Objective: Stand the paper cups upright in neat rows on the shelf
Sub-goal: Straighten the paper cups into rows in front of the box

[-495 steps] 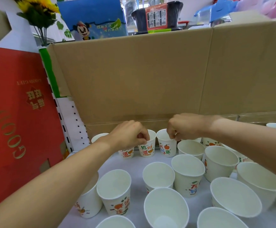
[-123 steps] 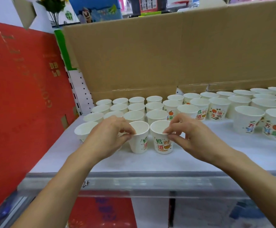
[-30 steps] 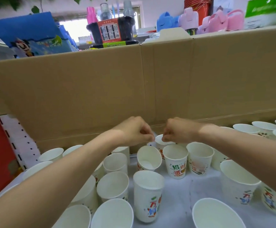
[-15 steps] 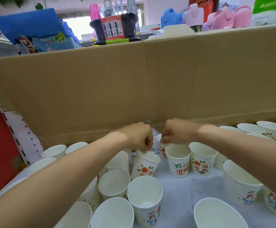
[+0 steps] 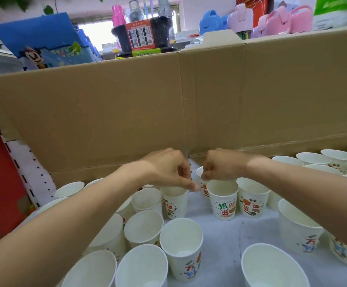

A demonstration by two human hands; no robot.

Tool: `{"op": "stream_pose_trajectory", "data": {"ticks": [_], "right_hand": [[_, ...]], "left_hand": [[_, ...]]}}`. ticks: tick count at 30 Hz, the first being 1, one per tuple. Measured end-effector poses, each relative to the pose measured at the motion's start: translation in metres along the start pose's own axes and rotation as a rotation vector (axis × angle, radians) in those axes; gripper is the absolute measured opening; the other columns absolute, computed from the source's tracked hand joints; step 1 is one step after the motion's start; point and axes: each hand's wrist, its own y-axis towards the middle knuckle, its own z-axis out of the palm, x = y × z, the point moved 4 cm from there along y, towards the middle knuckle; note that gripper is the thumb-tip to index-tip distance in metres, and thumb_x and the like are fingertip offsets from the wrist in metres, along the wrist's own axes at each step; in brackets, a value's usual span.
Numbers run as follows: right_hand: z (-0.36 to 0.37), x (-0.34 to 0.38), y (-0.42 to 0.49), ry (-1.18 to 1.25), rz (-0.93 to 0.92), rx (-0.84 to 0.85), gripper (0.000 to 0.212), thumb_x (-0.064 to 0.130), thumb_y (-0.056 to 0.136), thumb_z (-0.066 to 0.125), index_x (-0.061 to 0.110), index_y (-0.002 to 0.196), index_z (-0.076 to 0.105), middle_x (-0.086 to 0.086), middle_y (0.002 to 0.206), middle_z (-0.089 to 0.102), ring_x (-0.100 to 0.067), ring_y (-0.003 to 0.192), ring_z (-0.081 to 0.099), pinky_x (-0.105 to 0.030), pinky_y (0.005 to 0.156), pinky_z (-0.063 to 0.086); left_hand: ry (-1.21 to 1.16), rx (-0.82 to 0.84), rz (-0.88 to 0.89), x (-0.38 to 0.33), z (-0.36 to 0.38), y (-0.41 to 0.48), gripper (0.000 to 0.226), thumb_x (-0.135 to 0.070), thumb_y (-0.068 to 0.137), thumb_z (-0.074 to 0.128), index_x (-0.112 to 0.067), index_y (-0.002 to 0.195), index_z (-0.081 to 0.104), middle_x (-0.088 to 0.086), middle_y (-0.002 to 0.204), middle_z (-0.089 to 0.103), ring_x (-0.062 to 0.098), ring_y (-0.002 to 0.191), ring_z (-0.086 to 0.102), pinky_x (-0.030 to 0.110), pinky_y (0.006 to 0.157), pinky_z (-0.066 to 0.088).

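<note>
Your left hand is curled, its fingers gripping the rim of a printed cup that stands upright on the shelf. Your right hand pinches the rim of the back cup, just beside the first and close to the cardboard wall. The other cups stand upright around them.

Both forearms are extended forward and converge, wrists bent downward. The left hand is set knuckles-up, its curled fingers pinched on the rim of a near paper cup; the right hand is pinched on a rear paper cup.
</note>
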Motion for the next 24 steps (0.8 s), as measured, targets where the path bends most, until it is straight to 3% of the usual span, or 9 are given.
{"op": "stream_pose_trajectory", "data": {"ticks": [4,8,10,13,16,19,24], "right_hand": [[0.001,0.001,0.001,0.020,0.014,-0.008,0.037,0.038,0.087,0.060,0.003,0.074,0.065,-0.005,0.061,0.055,-0.024,0.057,0.051,-0.029,0.053,0.036],[0.003,0.001,0.002,0.031,0.023,0.010,0.034,0.039,0.084,0.066,0.005,0.077,0.069,-0.006,0.070,0.067,-0.024,0.062,0.061,-0.034,0.053,0.046],[0.003,-0.001,0.005,0.065,0.020,0.011,0.028,0.035,0.079,0.071,0.008,0.080,0.073,-0.007,0.079,0.072,-0.026,0.074,0.069,-0.040,0.063,0.055],[0.003,-0.002,0.010,0.105,0.014,0.013,0.017,0.029,0.074,0.073,0.012,0.076,0.075,-0.004,0.076,0.073,-0.025,0.076,0.070,-0.045,0.067,0.058],[0.004,-0.002,0.010,0.112,0.019,0.011,0.012,0.028,0.076,0.074,0.017,0.078,0.076,0.001,0.080,0.073,-0.018,0.076,0.069,-0.043,0.071,0.060],[0.004,-0.001,0.009,0.124,0.011,-0.001,0.011,0.028,0.080,0.073,0.018,0.083,0.077,0.004,0.085,0.073,-0.014,0.078,0.068,-0.040,0.073,0.060],[0.005,0.004,0.009,0.142,-0.004,-0.011,0.009,0.026,0.081,0.073,0.019,0.084,0.077,0.004,0.085,0.074,-0.013,0.079,0.068,-0.040,0.075,0.059]], "left_hand": [[0.175,0.188,-0.032,-0.001,0.003,-0.011,0.025,-0.046,0.067,0.079,-0.030,0.081,0.067,-0.019,0.078,0.062,0.006,0.084,0.061,0.025,0.070,0.052],[0.277,0.143,0.022,-0.004,0.011,-0.001,0.007,-0.022,0.074,0.072,-0.027,0.077,0.069,-0.020,0.065,0.056,0.008,0.073,0.058,0.021,0.061,0.044],[0.234,0.064,0.024,-0.003,0.014,0.008,0.010,-0.020,0.075,0.070,-0.030,0.074,0.066,-0.020,0.064,0.053,0.011,0.072,0.057,0.022,0.057,0.040],[0.188,-0.035,0.007,0.003,0.017,0.019,0.006,-0.024,0.077,0.071,-0.027,0.082,0.071,-0.017,0.071,0.058,0.012,0.076,0.056,0.023,0.053,0.034],[0.113,-0.083,-0.039,0.015,0.019,0.024,0.012,-0.033,0.077,0.075,-0.026,0.086,0.074,-0.013,0.081,0.066,0.013,0.083,0.061,0.027,0.059,0.042],[-0.006,-0.043,-0.052,0.027,0.021,0.022,0.020,-0.041,0.075,0.076,-0.026,0.087,0.076,-0.018,0.080,0.069,0.007,0.080,0.064,0.031,0.065,0.051],[0.018,-0.005,-0.048,0.032,0.021,0.022,0.020,-0.025,0.070,0.080,-0.027,0.089,0.076,-0.018,0.075,0.066,0.004,0.078,0.063,0.028,0.073,0.053]]}}
